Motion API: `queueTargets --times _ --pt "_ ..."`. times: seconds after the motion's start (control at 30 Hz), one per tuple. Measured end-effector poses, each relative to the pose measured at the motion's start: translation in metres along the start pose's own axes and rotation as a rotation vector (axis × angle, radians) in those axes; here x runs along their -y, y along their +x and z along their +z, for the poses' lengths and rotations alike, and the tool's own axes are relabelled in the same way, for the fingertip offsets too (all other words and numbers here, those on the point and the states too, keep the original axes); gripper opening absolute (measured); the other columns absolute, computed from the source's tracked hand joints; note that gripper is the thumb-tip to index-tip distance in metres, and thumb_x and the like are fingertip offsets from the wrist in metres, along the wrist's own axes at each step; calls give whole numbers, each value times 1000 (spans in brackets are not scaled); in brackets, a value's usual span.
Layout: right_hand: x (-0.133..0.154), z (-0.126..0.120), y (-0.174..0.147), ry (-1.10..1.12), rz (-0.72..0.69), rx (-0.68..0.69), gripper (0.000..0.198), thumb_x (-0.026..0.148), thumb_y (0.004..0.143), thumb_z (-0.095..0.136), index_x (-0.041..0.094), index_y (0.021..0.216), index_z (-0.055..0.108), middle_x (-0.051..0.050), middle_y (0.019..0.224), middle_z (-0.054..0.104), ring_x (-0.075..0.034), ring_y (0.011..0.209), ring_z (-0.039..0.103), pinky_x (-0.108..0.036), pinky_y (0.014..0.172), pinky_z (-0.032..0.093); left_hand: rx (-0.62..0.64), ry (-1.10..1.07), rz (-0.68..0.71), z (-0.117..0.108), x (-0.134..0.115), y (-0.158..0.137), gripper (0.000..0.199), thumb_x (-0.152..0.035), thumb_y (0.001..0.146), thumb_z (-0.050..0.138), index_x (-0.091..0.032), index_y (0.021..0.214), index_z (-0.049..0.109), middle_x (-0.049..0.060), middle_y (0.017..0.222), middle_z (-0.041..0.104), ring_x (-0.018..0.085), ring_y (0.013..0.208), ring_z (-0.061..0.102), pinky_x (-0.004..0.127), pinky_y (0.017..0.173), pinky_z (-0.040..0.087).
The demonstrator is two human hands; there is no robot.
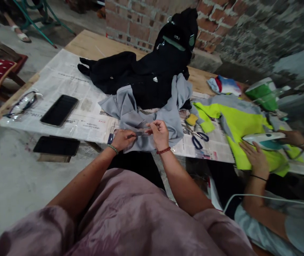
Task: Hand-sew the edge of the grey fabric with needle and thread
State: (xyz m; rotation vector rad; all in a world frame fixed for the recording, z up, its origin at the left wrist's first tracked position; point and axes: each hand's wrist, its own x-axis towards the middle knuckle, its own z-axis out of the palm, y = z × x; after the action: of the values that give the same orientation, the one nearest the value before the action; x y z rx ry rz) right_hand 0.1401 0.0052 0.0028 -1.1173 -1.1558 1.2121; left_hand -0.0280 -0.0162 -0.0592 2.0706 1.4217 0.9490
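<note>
A grey fabric garment piece (pixel 133 119) lies at the table's front edge, partly under a black garment (pixel 149 76). Over the grey cloth, my left hand (pixel 124 139) is closed in a pinch at one end of a thin, narrow strip (pixel 141 133). At the strip's other end my right hand (pixel 159 133) pinches with thumb and fingers. The strip looks clear or greyish; its exact kind is too blurred to tell. To the right of my right hand, dark-handled scissors (pixel 196 138) rest on newspaper beside a small yellow piece (pixel 191 119).
Newspaper (pixel 88 124) covers the wooden table (pixel 88 39). Left are a phone (pixel 59 110), glasses (pixel 22 103) and, lower down, another dark device (pixel 57 145). At right a co-worker's hands (pixel 255 156) work an iron (pixel 265 138) on a yellow-grey garment (pixel 242 124). A cable (pixel 269 198) crosses low.
</note>
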Motion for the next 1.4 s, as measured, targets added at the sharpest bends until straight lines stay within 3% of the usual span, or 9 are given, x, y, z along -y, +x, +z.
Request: queueTargets --times 0.23,0.37,0.53,0.7,0.93,1.0,1.1,1.3,1.4 --pt "7 5 -12 376 366 146 32 24 75 65 22 99 44 8 61 62 -8 45 58 -19 44 49 7 66 -2 -4 -7 -1 18 -29 73 63 -19 87 70 0 74 70 14 69 62 25 69 44" --pt "26 -1 -5 491 545 185 9 17 81 58 17 85 50 3 67 65 -8 55 63 -20 53 55 10 140 -3 -4 -7 -1 17 -31 70 65 -19 81 70 0 73 70 15 70 62 27 72 43" --pt "39 -4 -1 505 543 197 8 23 88 51 18 91 56 7 57 59 -5 40 52 -17 44 51 39 133 13 -3 -3 0 14 -29 73 60 -18 71 68 -1 65 67 14 63 59 27 67 42" --pt "36 0 -8 427 529 308 12 10 87 47 15 94 55 3 65 63 -8 55 62 -24 61 58 50 117 31 -3 -3 -1 17 -30 75 57 -17 74 69 0 68 68 14 66 60 27 69 42" --pt "40 0 -7 505 584 332 8 20 92 41 21 92 50 6 65 64 -8 53 62 -21 52 54 59 133 46 -1 0 -1 18 -30 76 56 -18 78 69 1 75 70 15 70 61 29 74 42" --pt "39 0 -3 524 529 313 4 23 90 45 23 90 49 6 68 65 -11 67 66 -26 64 56 56 129 45 0 0 -1 17 -30 76 57 -18 77 69 0 75 70 15 70 61 30 75 42" --pt "38 -5 5 399 310 296 6 28 87 51 22 88 49 3 74 66 -13 84 66 -33 82 53 47 136 6 0 0 -1 15 -29 74 58 -20 76 69 -1 74 70 15 71 61 30 77 42" --pt "60 -45 34 -458 -403 180 19 36 86 50 20 89 59 -1 84 66 -12 86 62 -29 87 46 60 139 -44 1 2 -1 13 -30 73 60 -21 77 69 -2 75 70 15 74 62 29 79 42" --pt "88 -69 49 -765 -629 169 21 34 87 47 19 90 61 -2 87 66 -13 86 61 -28 84 46 59 123 -50 0 2 -1 14 -31 74 60 -20 78 69 -1 78 70 16 77 62 30 80 42"
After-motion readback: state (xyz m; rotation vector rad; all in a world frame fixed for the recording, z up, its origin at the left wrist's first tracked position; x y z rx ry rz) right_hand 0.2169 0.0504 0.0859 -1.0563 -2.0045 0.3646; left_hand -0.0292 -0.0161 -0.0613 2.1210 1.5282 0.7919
